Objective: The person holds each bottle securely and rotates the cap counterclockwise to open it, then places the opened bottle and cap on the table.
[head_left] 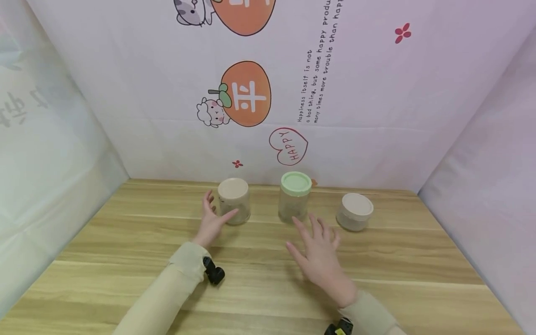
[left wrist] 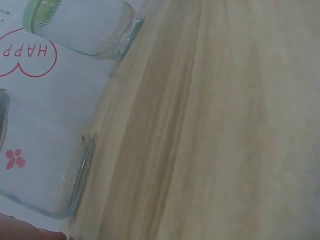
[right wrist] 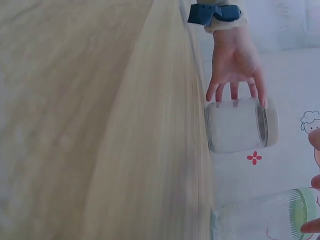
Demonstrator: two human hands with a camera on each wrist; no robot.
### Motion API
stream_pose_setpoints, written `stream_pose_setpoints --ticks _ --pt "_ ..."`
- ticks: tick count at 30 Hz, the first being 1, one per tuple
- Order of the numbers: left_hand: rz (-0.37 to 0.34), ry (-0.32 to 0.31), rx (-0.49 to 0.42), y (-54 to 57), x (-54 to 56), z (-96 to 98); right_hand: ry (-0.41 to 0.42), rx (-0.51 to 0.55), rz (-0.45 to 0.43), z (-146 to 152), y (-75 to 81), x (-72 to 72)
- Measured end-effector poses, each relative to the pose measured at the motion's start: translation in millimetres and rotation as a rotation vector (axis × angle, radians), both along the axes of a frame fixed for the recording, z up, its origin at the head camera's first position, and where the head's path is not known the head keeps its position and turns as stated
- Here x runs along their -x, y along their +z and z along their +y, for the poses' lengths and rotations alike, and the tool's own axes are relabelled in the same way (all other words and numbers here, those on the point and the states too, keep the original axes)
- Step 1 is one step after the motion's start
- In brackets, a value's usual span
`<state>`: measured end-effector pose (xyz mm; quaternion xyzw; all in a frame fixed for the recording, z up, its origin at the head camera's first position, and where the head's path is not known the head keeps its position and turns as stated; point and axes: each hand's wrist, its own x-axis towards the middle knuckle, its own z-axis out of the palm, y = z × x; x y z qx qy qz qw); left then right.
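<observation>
My left hand is beside a glass jar with a cream lid, its fingers and thumb spread on either side of the glass. In the right wrist view that hand has its fingertips right at the clear side of the jar. My right hand hovers with spread fingers in front of a taller glass jar with a green lid. Only some fingertips of it show at the edge of the right wrist view. Both jars stand upright on the table.
A short jar with a pale lid stands at the right. The wood-grain table ends at a white printed cloth behind the jars, with more cloth on both sides. Each wrist wears a small black camera.
</observation>
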<state>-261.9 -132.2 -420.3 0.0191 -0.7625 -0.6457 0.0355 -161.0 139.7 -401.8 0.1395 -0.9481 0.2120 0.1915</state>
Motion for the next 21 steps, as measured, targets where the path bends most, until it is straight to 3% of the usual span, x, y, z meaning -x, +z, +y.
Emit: stream_pose_setpoints --ticks 11,16,21 --pt "0.068 0.008 -0.046 -7.0 13.2 12.3 0.047 0.085 0.078 -4 -4.9 7.4" --pt "0.047 -0.001 -0.070 -4.9 11.9 16.4 0.072 0.141 0.047 -5 -8.2 10.0" --pt "0.049 0.030 -0.074 -8.2 18.2 19.1 0.116 0.280 -0.013 -8 -4.9 18.3"
